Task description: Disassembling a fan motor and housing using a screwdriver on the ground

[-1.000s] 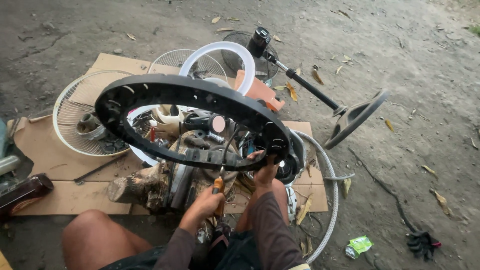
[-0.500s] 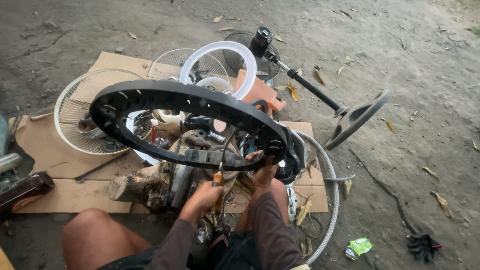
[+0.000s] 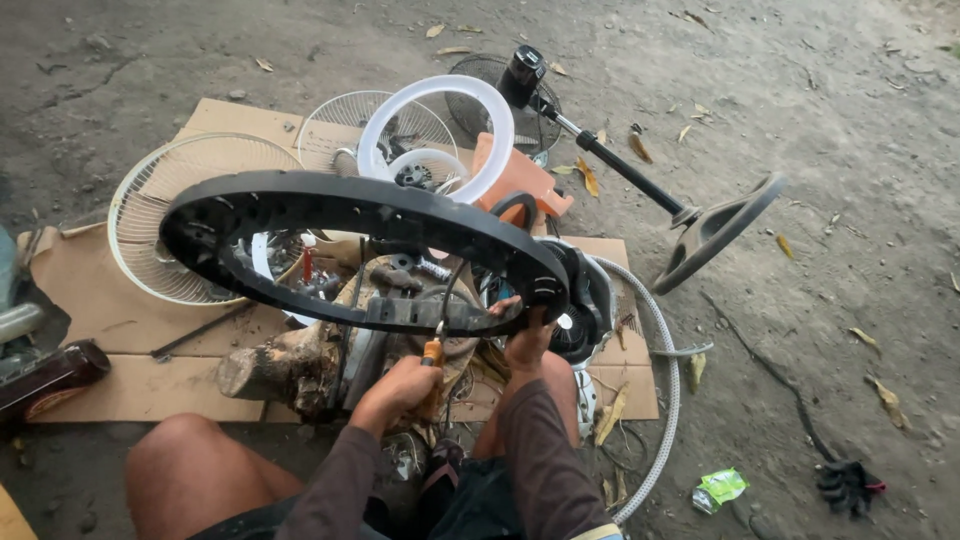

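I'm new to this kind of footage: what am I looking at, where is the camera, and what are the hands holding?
The single view comes from a camera on a person's head, looking down at their own knees and hands. The right hand grips the near rim of a big black plastic ring. The left hand holds an orange-handled tool, probably a screwdriver, up against that rim. Beneath lies flattened cardboard on bare ground, strewn with wire fan guards, a white ring, a wood block and a black fan stand.

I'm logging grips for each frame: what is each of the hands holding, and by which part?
Right hand grips the black ring at its near rim. Left hand holds an orange-handled screwdriver by its handle.
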